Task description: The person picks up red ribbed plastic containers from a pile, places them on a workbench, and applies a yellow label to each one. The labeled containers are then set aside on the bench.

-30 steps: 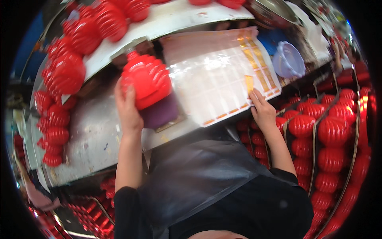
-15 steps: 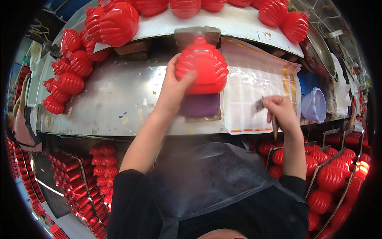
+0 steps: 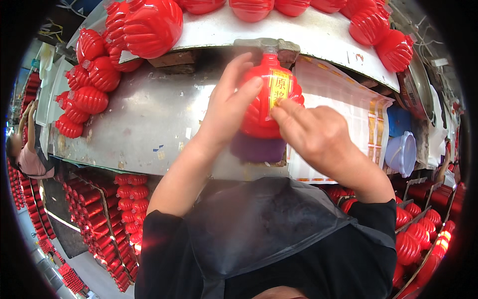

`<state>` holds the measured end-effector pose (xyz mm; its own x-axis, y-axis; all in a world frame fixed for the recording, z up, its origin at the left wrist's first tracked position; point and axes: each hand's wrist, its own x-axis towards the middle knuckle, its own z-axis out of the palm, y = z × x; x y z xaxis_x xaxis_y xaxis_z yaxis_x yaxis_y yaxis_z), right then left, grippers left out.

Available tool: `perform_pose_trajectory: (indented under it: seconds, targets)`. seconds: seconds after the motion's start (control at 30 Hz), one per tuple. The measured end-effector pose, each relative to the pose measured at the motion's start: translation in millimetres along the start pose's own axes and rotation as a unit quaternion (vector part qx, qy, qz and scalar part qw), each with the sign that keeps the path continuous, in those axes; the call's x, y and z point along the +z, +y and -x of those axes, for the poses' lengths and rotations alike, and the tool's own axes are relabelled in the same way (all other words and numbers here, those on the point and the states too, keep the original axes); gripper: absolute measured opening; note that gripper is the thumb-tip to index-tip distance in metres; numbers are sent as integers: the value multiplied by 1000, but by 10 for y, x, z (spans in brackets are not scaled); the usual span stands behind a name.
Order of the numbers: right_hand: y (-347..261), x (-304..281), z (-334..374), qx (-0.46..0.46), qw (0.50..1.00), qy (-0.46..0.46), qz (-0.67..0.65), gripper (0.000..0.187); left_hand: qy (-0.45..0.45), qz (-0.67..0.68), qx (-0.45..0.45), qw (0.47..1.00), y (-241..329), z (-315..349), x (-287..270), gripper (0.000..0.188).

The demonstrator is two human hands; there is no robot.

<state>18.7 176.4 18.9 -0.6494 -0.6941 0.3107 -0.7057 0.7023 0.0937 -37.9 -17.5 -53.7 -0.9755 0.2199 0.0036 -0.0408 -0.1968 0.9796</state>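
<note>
A red ribbed bottle (image 3: 264, 124) with a narrow neck lies on a purple pad (image 3: 256, 149), its neck against a worn block (image 3: 279, 44). A narrow yellow label (image 3: 282, 84) with dark characters runs down its flat front panel. My right hand (image 3: 318, 132) is closed, with its fingertips pressed at the label's lower end. Whether it also holds the thin brown stick seen before is hidden. My left hand (image 3: 226, 99) is beside the bottle's left side, fingers raised and thumb spread apart over its edge, not wrapped round it.
A sheet of labels (image 3: 331, 109) lies to the right, near a lilac bucket (image 3: 401, 154). Red bottles stand along the white shelf (image 3: 214, 30) and are piled at the left (image 3: 89, 99). Racks of red bottles (image 3: 413, 239) flank me below. Another person (image 3: 32, 154) is at far left.
My right hand has brought the label from over the sheet onto the bottle's front. My left hand has loosened from the bottle's side, and the bottle has come down against the block.
</note>
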Motion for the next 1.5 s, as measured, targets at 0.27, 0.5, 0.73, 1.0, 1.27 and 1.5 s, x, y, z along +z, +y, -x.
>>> perform_pose_trajectory:
  seconds: [0.27, 0.5, 0.73, 1.0, 1.27, 1.5]
  targets:
    - [-18, 226, 99, -49, 996, 40, 63, 37, 20, -290, 31, 956, 33, -268, 60, 52]
    - [-142, 236, 245, -70, 990, 33, 120, 36, 41, -255, 22, 966, 3, -229, 62, 52]
    - [25, 202, 247, 35, 987, 77, -136, 29, 40, -204, 92, 974, -158, -66, -11, 73]
    - [488, 335, -150, 194, 941, -6, -277, 37, 4, -297, 139, 945, -289, 251, -41, 96]
    - [533, 372, -156, 226, 924, -11, -307, 39, 2, -293, 154, 944, -283, 206, -45, 93]
    - [610, 450, -62, 238, 869, -10, -433, 51, -15, -180, 129, 975, -370, 221, -77, 82]
